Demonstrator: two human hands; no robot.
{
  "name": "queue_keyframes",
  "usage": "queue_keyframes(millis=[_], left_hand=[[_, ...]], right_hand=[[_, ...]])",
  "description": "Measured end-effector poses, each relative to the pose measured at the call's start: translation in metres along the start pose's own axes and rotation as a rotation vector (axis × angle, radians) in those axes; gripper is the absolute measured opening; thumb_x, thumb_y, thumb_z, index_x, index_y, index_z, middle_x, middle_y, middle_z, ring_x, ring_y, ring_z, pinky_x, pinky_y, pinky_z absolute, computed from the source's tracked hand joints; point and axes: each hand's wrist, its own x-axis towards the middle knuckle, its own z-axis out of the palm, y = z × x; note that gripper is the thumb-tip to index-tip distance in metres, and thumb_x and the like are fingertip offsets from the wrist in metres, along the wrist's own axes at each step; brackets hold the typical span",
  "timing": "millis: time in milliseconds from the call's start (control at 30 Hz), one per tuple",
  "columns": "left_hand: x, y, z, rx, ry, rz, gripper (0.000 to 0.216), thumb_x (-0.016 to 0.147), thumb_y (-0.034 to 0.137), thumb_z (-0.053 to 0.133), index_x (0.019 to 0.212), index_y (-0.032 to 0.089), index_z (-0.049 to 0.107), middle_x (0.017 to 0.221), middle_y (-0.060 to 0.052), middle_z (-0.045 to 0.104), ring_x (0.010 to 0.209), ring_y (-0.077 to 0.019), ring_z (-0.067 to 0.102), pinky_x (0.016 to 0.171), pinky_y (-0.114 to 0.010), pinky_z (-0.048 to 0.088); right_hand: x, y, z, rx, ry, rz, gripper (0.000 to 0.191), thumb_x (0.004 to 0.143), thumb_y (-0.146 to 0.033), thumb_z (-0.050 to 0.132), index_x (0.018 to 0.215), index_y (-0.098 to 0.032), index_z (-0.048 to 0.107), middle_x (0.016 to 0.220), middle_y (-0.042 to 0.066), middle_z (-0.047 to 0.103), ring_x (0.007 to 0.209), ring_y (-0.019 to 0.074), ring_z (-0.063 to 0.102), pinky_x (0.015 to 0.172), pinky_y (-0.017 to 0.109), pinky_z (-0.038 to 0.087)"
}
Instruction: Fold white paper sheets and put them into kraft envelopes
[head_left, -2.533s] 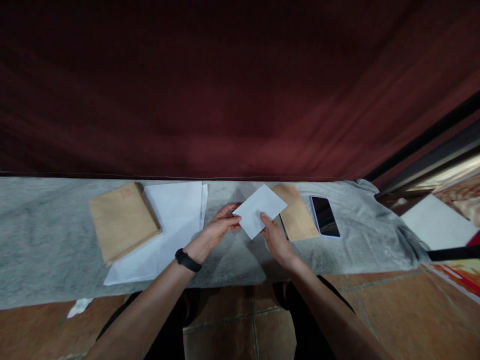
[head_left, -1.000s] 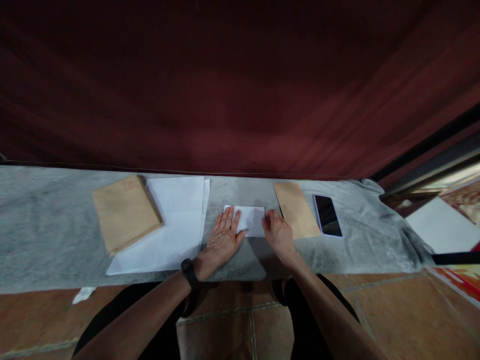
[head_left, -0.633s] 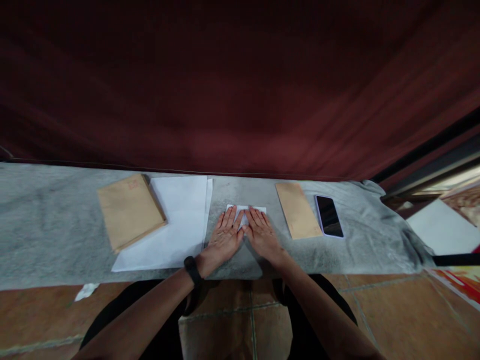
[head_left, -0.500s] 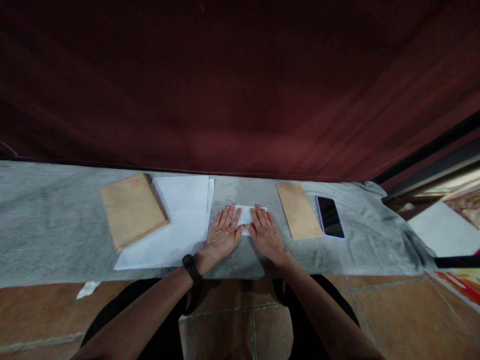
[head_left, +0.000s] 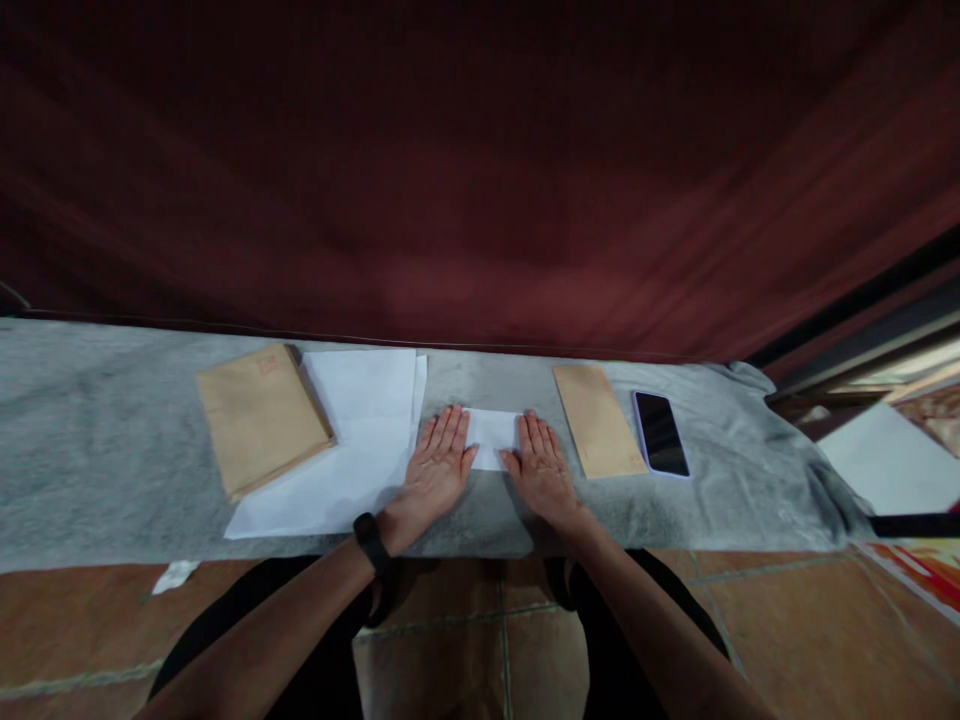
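A small folded white paper (head_left: 493, 438) lies flat on the grey cloth (head_left: 480, 520) in front of me. Over its left end rests my left hand (head_left: 439, 462), palm down with the fingers stretched out. My right hand (head_left: 541, 465) lies flat in the same way over the right end. The middle of the paper shows between the two thumbs; its ends are hidden under the hands. Left of my left hand are large white sheets (head_left: 360, 470), partly covered by a stack of brown envelopes (head_left: 262, 420). To the right of my right hand lies a single brown envelope (head_left: 598, 422).
A phone (head_left: 661, 434) in a light purple case is beside the single envelope. Behind the cloth-covered surface rises a dark red cloth (head_left: 480, 200). A white scrap (head_left: 175, 576) lies on the tiled floor (head_left: 442, 670), and a white board (head_left: 892, 455) stands at the far right.
My hands have slid apart along the folded paper, the left one leftward and the right one slightly rightward. More of the paper's middle now shows.
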Motion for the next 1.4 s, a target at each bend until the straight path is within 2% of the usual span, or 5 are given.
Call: queue_keyframes(millis=[233, 867, 1000, 1133, 1400], left_hand=[[-0.014, 0.024, 0.0, -0.062, -0.146, 0.262, 0.063, 0.104, 0.046, 0.041, 0.157, 0.012, 0.036, 0.164, -0.017, 0.034, 0.155, -0.0266, 0.026, 0.127, -0.047, 0.022], [-0.029, -0.005, 0.004, 0.189, -0.015, 0.172, 0.067, 0.103, 0.045, 0.041, 0.158, 0.009, 0.03, 0.165, -0.017, 0.032, 0.154, -0.0283, 0.028, 0.124, -0.047, 0.031], [-0.028, -0.001, 0.004, 0.225, -0.025, 0.169, 0.07, 0.102, 0.047, 0.044, 0.158, 0.006, 0.032, 0.164, -0.021, 0.032, 0.154, -0.0307, 0.026, 0.125, -0.048, 0.028], [-0.027, 0.001, 0.0, 0.251, -0.056, 0.185, 0.064, 0.102, 0.042, 0.047, 0.159, 0.016, 0.034, 0.167, -0.018, 0.027, 0.154, -0.0325, 0.028, 0.124, -0.051, 0.028], [-0.025, 0.001, -0.002, 0.27, -0.106, 0.183, 0.062, 0.104, 0.045, 0.043, 0.159, 0.019, 0.034, 0.169, -0.017, 0.022, 0.155, -0.0314, 0.023, 0.125, -0.051, 0.026]], right_hand=[[0.0, 0.0, 0.0, -0.005, -0.001, -0.004, 0.065, 0.106, -0.044, 0.041, 0.158, -0.005, 0.032, 0.163, 0.022, 0.033, 0.153, 0.0315, 0.029, 0.122, 0.05, 0.028], [-0.01, 0.008, -0.003, -0.077, 0.032, 0.013, 0.063, 0.108, -0.039, 0.034, 0.16, -0.005, 0.028, 0.162, 0.019, 0.036, 0.151, 0.0306, 0.034, 0.122, 0.049, 0.029], [-0.015, -0.006, -0.01, 0.001, 0.004, -0.128, 0.061, 0.108, -0.036, 0.033, 0.163, -0.011, 0.022, 0.165, 0.014, 0.032, 0.153, 0.0273, 0.03, 0.124, 0.05, 0.027], [-0.025, -0.022, -0.008, 0.066, -0.026, -0.314, 0.06, 0.108, -0.04, 0.035, 0.16, -0.011, 0.029, 0.164, 0.011, 0.036, 0.153, 0.0233, 0.029, 0.126, 0.046, 0.025], [-0.039, -0.021, 0.0, 0.052, 0.013, -0.233, 0.068, 0.105, -0.048, 0.04, 0.158, -0.006, 0.031, 0.163, 0.017, 0.036, 0.153, 0.0272, 0.031, 0.125, 0.047, 0.029]])
